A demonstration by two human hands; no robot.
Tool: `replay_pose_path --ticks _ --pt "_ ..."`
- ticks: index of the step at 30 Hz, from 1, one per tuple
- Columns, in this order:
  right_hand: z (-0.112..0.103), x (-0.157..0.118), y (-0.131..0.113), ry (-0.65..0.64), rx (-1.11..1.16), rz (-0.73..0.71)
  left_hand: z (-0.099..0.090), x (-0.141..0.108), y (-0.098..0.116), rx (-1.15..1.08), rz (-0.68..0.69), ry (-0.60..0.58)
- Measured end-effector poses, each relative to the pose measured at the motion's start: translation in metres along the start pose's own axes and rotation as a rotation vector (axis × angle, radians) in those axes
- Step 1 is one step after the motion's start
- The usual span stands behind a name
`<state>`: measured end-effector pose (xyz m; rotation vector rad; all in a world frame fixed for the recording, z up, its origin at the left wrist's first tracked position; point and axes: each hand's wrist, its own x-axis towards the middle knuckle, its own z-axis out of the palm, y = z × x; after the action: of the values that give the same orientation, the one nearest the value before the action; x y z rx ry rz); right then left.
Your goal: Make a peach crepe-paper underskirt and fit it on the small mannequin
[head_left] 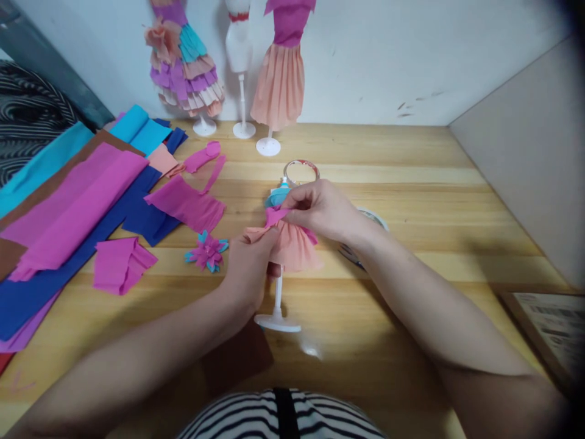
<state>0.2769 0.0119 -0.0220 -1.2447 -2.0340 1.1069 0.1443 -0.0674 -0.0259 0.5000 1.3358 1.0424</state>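
Note:
A small white dress form on a stand (278,292) lies tilted back in front of me, dressed in a turquoise top (278,196) and a peach crepe-paper skirt (299,250). A strip of pink crepe paper (275,215) runs around its waist. My right hand (315,207) pinches this strip at the front, thumb against fingers. My left hand (251,259) is closed at the skirt's left side, fingers pressed on the peach paper by the waist. The left fingertips are partly hidden behind the skirt.
Crepe-paper sheets (77,207) pile up at left, with pink scraps (189,204) and a pink-turquoise paper flower (208,251) nearby. Three mannequins stand along the wall, one in a peach skirt (278,85). A tape ring (301,164) lies behind my hands; another round object (375,219) sits under my right forearm.

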Motion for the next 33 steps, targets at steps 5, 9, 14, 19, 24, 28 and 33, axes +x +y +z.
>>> replay_pose_path --ticks 5,9,14,19,24,28,33 --pt "-0.005 0.000 -0.001 -0.050 -0.072 -0.058 0.000 0.003 0.000 -0.054 0.000 0.017" --pt "-0.006 -0.005 -0.010 -0.005 -0.319 -0.071 -0.001 0.003 -0.001 -0.033 0.014 -0.015" --pt "-0.003 -0.009 -0.019 0.048 -0.534 -0.128 0.000 0.003 0.000 -0.043 0.041 -0.016" --pt "-0.001 -0.008 -0.016 0.059 -0.582 -0.170 0.000 0.002 0.002 -0.045 0.034 -0.027" --pt "-0.002 -0.007 -0.013 0.041 -0.545 -0.145 -0.001 0.002 0.001 -0.053 0.017 -0.031" --pt "-0.003 -0.007 -0.011 0.038 -0.562 -0.187 -0.001 0.000 0.002 -0.060 0.008 -0.032" --pt "-0.002 -0.008 -0.009 0.021 -0.756 -0.295 0.000 -0.001 0.003 -0.058 0.024 -0.024"
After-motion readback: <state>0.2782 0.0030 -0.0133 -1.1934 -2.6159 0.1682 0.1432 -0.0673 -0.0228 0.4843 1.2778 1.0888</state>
